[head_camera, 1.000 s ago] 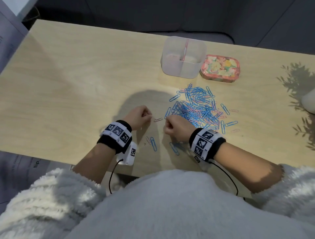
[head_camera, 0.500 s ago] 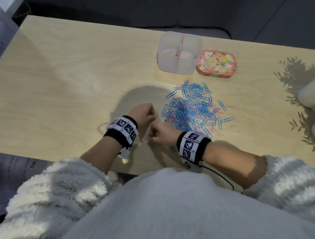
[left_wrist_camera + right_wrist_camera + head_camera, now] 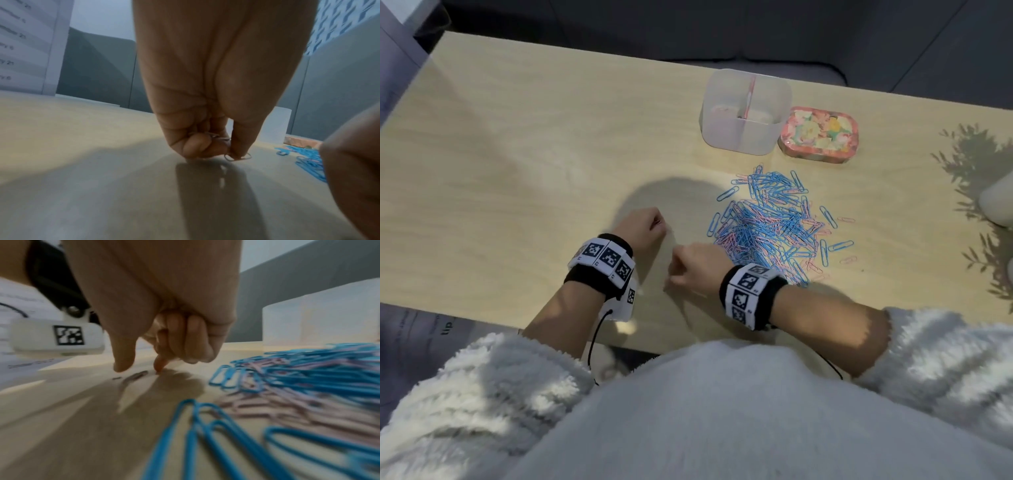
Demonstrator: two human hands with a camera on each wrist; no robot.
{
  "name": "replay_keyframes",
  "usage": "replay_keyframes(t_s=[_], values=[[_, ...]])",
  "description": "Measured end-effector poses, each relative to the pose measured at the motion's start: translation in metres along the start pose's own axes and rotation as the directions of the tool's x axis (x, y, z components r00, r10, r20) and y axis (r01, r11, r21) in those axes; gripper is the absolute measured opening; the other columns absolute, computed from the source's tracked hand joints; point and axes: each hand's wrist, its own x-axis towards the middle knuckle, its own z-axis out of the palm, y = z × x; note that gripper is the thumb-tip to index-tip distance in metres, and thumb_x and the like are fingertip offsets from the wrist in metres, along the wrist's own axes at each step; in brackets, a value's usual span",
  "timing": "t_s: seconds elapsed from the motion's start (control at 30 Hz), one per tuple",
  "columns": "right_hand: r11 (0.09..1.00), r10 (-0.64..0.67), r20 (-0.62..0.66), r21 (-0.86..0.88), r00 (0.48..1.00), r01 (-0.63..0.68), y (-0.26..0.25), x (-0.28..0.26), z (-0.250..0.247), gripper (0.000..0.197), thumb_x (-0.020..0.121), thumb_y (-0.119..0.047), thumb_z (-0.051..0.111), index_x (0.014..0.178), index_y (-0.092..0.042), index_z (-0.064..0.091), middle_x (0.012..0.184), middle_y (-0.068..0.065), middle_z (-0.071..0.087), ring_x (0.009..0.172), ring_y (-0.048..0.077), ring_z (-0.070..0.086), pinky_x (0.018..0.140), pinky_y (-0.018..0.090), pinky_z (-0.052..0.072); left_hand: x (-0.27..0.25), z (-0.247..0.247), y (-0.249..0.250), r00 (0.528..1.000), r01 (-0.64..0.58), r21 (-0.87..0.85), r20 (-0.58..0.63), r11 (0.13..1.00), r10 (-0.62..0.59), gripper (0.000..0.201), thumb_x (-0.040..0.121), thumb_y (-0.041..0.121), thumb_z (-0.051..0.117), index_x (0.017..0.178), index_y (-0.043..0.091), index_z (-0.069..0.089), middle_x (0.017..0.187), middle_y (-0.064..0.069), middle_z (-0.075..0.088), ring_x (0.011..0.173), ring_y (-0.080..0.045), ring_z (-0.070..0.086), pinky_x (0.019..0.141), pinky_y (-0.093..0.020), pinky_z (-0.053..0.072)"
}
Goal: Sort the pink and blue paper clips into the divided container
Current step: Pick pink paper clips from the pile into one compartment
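I was mid-gather: my left hand [image 3: 207, 142] held clips curled in its fingers, while my right hand [image 3: 164, 344], thumb and forefinger extended, reached for a loose clip [image 3: 135, 375] on the near tabletop [image 3: 517, 164]. The paper clips [image 3: 774, 222] lay heaped to the right, the divided container [image 3: 743, 113] beyond them. Next I judged a clean pinch was needed. A grey sofa stood beyond.
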Motion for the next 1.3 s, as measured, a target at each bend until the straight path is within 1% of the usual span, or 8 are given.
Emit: replay_keyframes(t_s=[0.13,0.3,0.43,0.57,0.87,1.13,1.23,1.3], values=[[0.998,0.032,0.096,0.057,0.995,-0.038,0.000,0.003,0.002,0.022,0.085,-0.011,0.053,0.105,-0.008,0.061,0.114,0.015,0.063,0.107,0.032,0.058,0.080,0.035,0.045,0.008,-0.020,0.012,0.998,-0.055,0.032,-0.032,0.998,0.056,0.022,0.095,0.019,0.045,0.101,0.001,0.056,0.104,-0.017,0.061,0.084,-0.022,0.048,0.074,-0.030,0.037],[0.998,0.031,0.127,0.058,0.991,-0.039,0.016,-0.003,-0.007,0.018,0.087,-0.011,0.049,0.100,-0.010,0.061,0.110,0.015,0.064,0.102,0.032,0.060,0.080,0.034,0.045,0.035,-0.054,0.046,0.980,-0.169,0.092,-0.090,0.981,0.177,0.025,0.095,0.020,0.046,0.099,-0.002,0.057,0.103,-0.020,0.058,0.096,-0.032,0.053,0.074,-0.031,0.035],[0.984,-0.002,0.036,0.181,0.999,-0.005,0.039,-0.012,-0.023,0.010,0.084,-0.010,0.050,0.079,-0.016,0.044,0.085,0.015,0.057,0.074,0.026,0.047,0.063,0.027,0.027,0.073,-0.080,0.091,0.966,-0.212,0.077,-0.132,0.974,0.221,0.020,0.092,0.015,0.043,0.095,0.002,0.057,0.103,-0.020,0.059,0.101,-0.035,0.055,0.082,-0.036,0.042],[0.945,0.147,-0.089,0.306,0.985,-0.113,0.071,-0.017,-0.059,0.009,0.084,-0.009,0.051,0.080,-0.012,0.044,0.075,0.009,0.050,0.069,0.024,0.045,0.061,0.030,0.031,0.111,-0.090,0.133,0.951,-0.217,0.154,-0.189,0.964,0.245,0.025,0.091,0.013,0.041,0.104,0.000,0.058,0.115,-0.022,0.061,0.107,-0.038,0.055,0.089,-0.039,0.043],[0.902,0.344,-0.304,0.370,0.888,-0.223,0.122,0.005,-0.134,0.018,0.087,-0.004,0.047,0.081,0.004,0.062,0.076,0.012,0.066,0.075,0.023,0.055,0.068,0.031,0.045,0.157,-0.082,0.151,0.957,-0.185,0.152,-0.197,0.971,0.213,0.033,0.089,0.020,0.054,0.117,0.001,0.055,0.115,-0.021,0.063,0.108,-0.039,0.057,0.093,-0.042,0.047],[0.932,0.269,-0.433,0.343,0.860,-0.119,0.104,0.092,-0.185,0.024,0.087,-0.002,0.042,0.092,0.002,0.065,0.102,0.015,0.068,0.082,0.018,0.056,0.068,0.017,0.035,0.100,-0.074,0.108,0.830,-0.327,-0.119,-0.511,0.938,0.224,0.021,0.086,0.012,0.048,0.103,0.006,0.059,0.091,-0.016,0.067,0.088,-0.032,0.059,0.077,-0.034,0.042],[0.943,0.236,-0.342,0.306,0.910,-0.130,0.099,0.116,-0.184,0.028,0.089,0.001,0.041,0.105,0.000,0.064,0.115,0.014,0.064,0.104,0.024,0.059,0.095,0.022,0.040,0.078,-0.052,0.088,0.883,-0.268,-0.102,-0.424,0.958,0.201,0.018,0.089,0.015,0.050,0.103,0.008,0.058,0.091,-0.015,0.067,0.087,-0.031,0.060,0.076,-0.036,0.044],[0.963,0.210,-0.276,0.222,0.938,-0.150,0.099,0.123,-0.180,0.030,0.090,-0.001,0.044,0.114,-0.003,0.061,0.120,0.014,0.062,0.116,0.028,0.054,0.118,0.040,0.020,0.072,-0.037,0.077,0.927,-0.242,-0.042,-0.306,0.969,0.218,0.017,0.089,0.017,0.050,0.100,0.008,0.060,0.097,-0.013,0.066,0.091,-0.030,0.059,0.076,-0.035,0.044]])
